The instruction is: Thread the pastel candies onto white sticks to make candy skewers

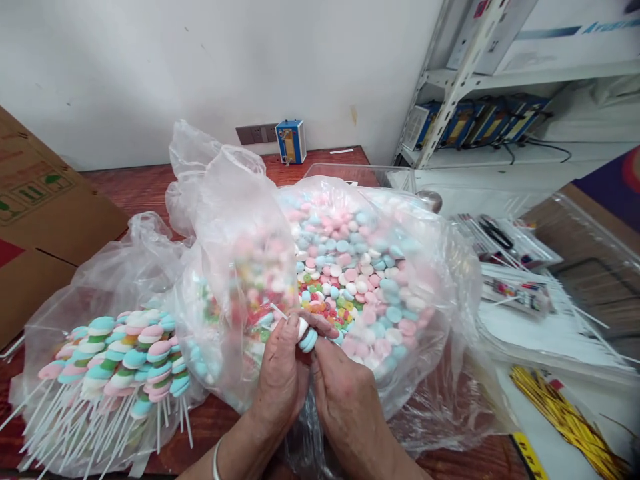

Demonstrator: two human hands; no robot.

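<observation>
Both my hands meet at the near rim of a big clear plastic bag heaped with loose pink, blue and white round candies. My left hand pinches a thin white stick with a white and blue candy piece at its fingertips. My right hand is closed with its fingers against the same candy piece from the right. To the left, a second clear bag holds several finished candy skewers on white sticks, lying fanned out.
A brown cardboard box stands at the left. A small blue box sits by the wall socket. At the right lie clear wrappers with white sticks, gold twist ties and a metal shelf.
</observation>
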